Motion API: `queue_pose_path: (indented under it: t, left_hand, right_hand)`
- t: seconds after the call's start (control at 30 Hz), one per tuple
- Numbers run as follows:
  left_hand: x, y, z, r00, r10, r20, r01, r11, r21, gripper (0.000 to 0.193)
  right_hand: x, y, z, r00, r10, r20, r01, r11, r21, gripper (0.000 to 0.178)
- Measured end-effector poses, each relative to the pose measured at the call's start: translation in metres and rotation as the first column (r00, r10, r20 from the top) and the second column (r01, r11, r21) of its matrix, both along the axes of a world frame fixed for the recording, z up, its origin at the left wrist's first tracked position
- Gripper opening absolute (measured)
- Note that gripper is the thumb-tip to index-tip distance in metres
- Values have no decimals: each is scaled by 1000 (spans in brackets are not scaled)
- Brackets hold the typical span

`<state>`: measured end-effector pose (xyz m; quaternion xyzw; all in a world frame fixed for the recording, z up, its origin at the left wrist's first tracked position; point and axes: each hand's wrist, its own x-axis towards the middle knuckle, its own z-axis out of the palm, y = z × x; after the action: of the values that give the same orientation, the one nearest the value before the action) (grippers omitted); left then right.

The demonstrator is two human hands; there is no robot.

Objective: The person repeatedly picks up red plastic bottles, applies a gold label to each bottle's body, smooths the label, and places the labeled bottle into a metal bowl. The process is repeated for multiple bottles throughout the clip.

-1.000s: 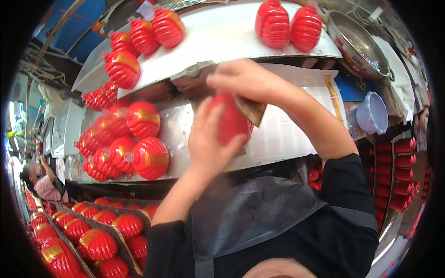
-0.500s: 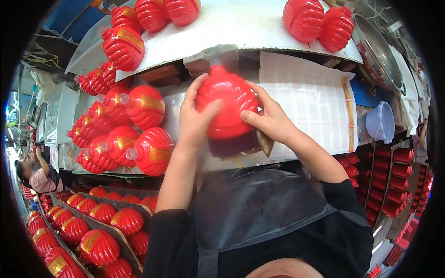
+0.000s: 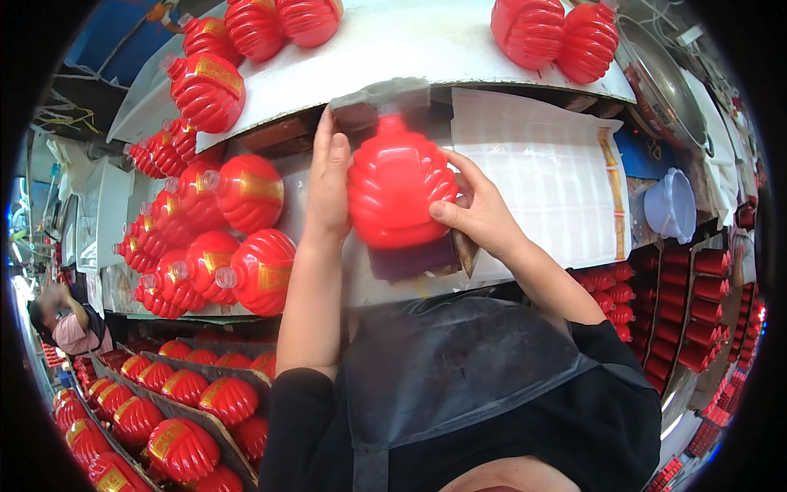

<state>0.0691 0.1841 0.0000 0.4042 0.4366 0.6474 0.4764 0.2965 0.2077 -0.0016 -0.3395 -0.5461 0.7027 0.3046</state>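
A glossy red ribbed bottle [image 3: 400, 184] lies in front of me with its clear neck pointing away, against a grey block [image 3: 348, 115]. Its upper face looks plain, without a gold label. My right hand [image 3: 482, 209] grips its right side, thumb on top and fingers curled behind. My left hand [image 3: 329, 182] is held flat and upright along the left side, fingers stretched; whether it touches the bottle I cannot tell. Beneath the bottle's near end is a dark maroon block [image 3: 406, 261]. To the right lies a white backing sheet [image 3: 533, 180] with gold label strips at its right edge.
Several red bottles with gold labels [image 3: 252, 193] stand close on the left. More sit on a raised white board [image 3: 426, 45] at the back. Cartons of red bottles [image 3: 184, 449] are lower left. A pale blue bucket [image 3: 670, 207] and a metal pan [image 3: 668, 78] are right. A person [image 3: 72, 324] works far left.
My left hand has come off the bottle's upper face to its left side, its thumb lifted and fingers straightened. The right hand keeps its grip.
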Motion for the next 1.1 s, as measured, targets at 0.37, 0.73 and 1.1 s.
queue_pose_path:
  t: [0.37, 0.73, 1.1]
  left_hand:
    - [30, -44, 4, 976, 116, -186, -136, 986, -97, 64]
    - [43, -40, -8, 938, 247, -243, -264, 964, -41, 85]
    - [52, -51, -8, 979, 196, -56, -198, 980, -23, 78]
  right_hand:
    - [7, -4, 12, 997, -37, 68, 35, 999, 34, 93]
    - [62, -6, -12, 887, -361, 287, 189, 852, 488, 32]
    - [298, -65, -45, 8, -874, 487, 207, 478, 854, 23]
